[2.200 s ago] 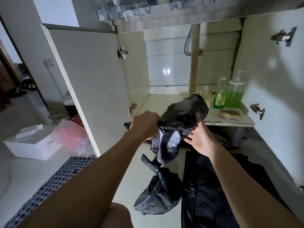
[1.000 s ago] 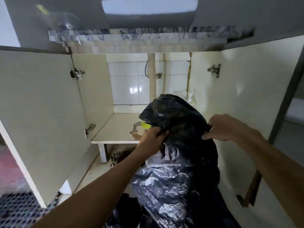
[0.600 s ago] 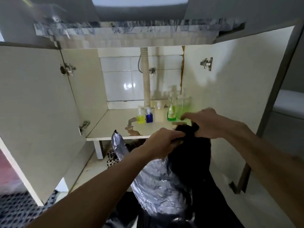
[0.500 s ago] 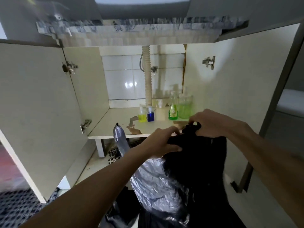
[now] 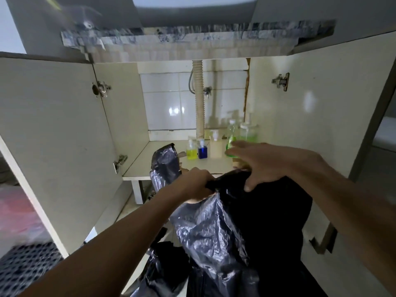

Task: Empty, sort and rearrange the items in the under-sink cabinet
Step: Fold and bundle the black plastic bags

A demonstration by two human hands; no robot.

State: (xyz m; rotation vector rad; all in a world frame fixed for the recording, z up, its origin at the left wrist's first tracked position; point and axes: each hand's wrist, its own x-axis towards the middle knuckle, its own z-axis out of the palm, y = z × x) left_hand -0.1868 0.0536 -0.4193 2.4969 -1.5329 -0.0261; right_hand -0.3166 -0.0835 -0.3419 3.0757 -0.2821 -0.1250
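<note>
A large black plastic bag (image 5: 242,221) hangs in front of the open under-sink cabinet (image 5: 64,125). My left hand (image 5: 196,185) is closed on the bag's gathered top. My right hand (image 5: 255,166) rests on the bag's upper edge with its fingers spread and thumb pressing the plastic. A loose flap of the bag (image 5: 165,166) sticks up left of my left hand. On the cabinet shelf (image 5: 141,166) stand a small yellow bottle (image 5: 189,150), a small blue bottle (image 5: 201,149), a cream bottle (image 5: 215,144) and two green soap bottles (image 5: 246,133), partly hidden by my right hand.
Both cabinet doors stand wide open, left (image 5: 53,146) and right (image 5: 310,125). A corrugated drain pipe (image 5: 199,99) runs down the tiled back wall. More black bags (image 5: 162,273) lie on the floor below. A dotted mat (image 5: 23,264) lies at the lower left.
The bag was held high, hiding the shelf; it has come down and the bottles show. My right hand has loosened from a pinch to spread fingers on the bag's top.
</note>
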